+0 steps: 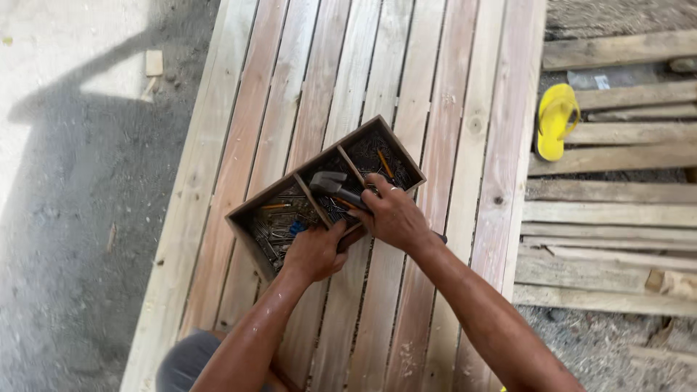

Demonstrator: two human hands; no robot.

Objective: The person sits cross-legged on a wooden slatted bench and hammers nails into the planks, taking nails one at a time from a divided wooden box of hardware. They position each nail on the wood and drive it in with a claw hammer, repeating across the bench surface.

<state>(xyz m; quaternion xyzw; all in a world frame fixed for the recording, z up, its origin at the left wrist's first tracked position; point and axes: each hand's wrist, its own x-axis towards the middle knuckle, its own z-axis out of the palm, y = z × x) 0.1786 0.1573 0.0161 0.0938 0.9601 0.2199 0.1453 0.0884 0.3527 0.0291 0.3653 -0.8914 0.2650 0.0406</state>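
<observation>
I see my right hand (392,218) closed around the handle of a hammer (330,183), whose metal head lies over the middle compartment of a wooden box (250,226). My left hand (314,252) is curled at the box's near rim, touching it; I cannot tell whether it pinches anything. The box sits on a slatted wooden pallet (465,145) and holds nails (272,229) in three compartments. Far to the right, a yellow sandal (555,120) lies among loose planks (610,210) on the ground.
</observation>
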